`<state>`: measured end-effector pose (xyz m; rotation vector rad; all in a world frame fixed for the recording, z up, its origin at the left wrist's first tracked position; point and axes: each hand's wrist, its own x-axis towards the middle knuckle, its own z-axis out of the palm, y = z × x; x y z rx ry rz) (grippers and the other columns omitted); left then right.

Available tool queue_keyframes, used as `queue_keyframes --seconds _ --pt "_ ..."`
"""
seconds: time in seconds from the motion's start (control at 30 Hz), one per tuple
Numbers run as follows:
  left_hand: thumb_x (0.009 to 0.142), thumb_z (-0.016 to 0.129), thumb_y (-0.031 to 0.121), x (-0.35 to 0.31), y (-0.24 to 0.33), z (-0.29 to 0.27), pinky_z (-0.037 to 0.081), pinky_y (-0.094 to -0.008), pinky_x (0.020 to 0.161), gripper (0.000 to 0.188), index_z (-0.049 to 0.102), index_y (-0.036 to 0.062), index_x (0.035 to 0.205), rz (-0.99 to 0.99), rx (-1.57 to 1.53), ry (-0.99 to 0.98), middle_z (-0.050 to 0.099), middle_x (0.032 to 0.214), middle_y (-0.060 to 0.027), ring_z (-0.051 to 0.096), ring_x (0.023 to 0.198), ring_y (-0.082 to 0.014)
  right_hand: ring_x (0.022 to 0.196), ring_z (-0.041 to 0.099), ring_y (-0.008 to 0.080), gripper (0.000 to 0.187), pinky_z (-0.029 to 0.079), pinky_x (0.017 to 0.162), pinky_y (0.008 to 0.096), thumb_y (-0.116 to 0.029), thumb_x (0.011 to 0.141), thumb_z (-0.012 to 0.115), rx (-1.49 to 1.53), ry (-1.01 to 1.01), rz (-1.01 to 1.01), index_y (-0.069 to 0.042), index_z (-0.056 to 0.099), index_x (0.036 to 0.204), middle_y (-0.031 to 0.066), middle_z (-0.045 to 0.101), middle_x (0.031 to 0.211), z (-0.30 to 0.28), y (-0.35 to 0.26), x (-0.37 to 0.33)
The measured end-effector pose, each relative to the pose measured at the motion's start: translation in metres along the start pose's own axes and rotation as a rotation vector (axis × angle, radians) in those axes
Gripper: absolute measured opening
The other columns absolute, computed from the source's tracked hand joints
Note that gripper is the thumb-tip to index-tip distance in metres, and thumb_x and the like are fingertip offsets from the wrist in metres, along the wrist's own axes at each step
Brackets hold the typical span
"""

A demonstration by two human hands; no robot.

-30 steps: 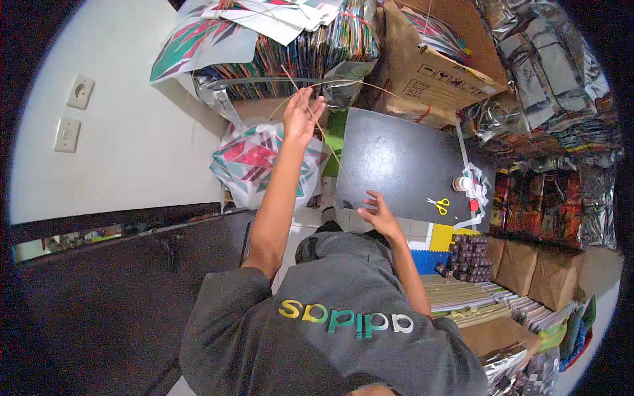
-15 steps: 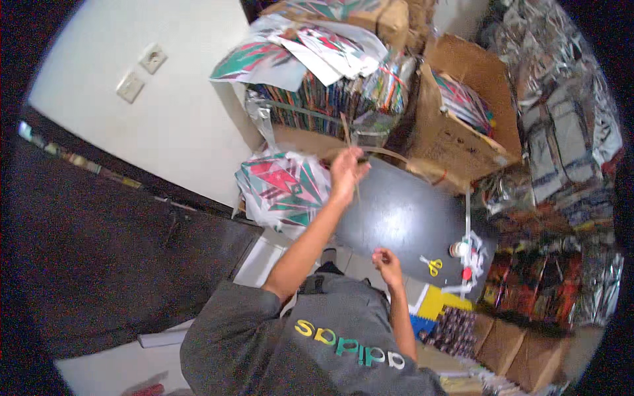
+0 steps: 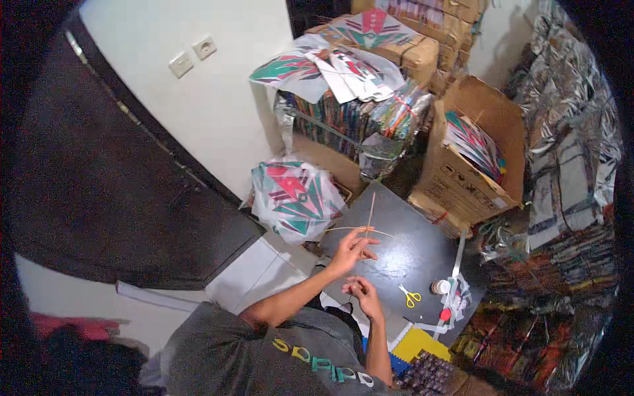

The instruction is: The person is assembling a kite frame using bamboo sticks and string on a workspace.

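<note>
My left hand [image 3: 354, 253] grips a light kite frame [image 3: 370, 214] made of two thin sticks. One stick is straight and the other is bowed, and they cross just above my fingers. Below and a little to the right, my right hand [image 3: 363, 295] is half curled, its thumb close to the fingertips. Whatever it may pinch is too small to make out. Both hands are over the near left part of a dark tabletop [image 3: 350, 211]. On that surface, yellow-handled scissors [image 3: 411, 296] lie to the right of my right hand.
Beyond the scissors are a small white-lidded jar [image 3: 440, 287], a red cap [image 3: 445, 314] and paper scraps. Printed kite sheets [image 3: 297, 198] rest left of the table. A cardboard box [image 3: 462, 171] with more sheets stands behind, near shelved stacks [image 3: 330, 115]. Wrapped bundles [image 3: 568, 171] line the right.
My left hand has come down and nearer with the stick frame, now close to my right hand. The view has shifted, with the wall and box sitting farther right.
</note>
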<state>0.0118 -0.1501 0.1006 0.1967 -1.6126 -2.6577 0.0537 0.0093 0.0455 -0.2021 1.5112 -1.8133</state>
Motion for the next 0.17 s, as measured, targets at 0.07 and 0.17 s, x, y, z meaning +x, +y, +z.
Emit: queue_keyframes --seconds 0.07,0.17 --pt "0.1 0.044 0.019 -0.007 0.011 -0.01 0.055 -0.0309 0.073 0.036 0.04 0.0125 0.135 -0.005 0.063 0.055 0.063 0.113 -0.0137 0.067 0.077 -0.0172 0.086 0.062 0.0166 0.017 0.051 0.078 0.03 -0.007 0.095 0.05 0.14 -0.087 0.026 0.001 0.057 0.108 0.0101 0.063 0.098 0.003 0.0 0.003" --pt "0.1 0.045 0.021 -0.018 0.026 -0.024 0.055 -0.0319 0.075 0.042 0.033 0.0153 0.14 0.044 0.03 0.097 0.061 0.116 -0.0135 0.067 0.078 -0.019 0.087 0.063 0.02 0.019 0.052 0.083 0.0343 -0.009 0.096 0.049 0.012 -0.147 -0.013 0.001 0.055 0.111 0.0124 0.062 0.102 0.008 0.004 0.016"
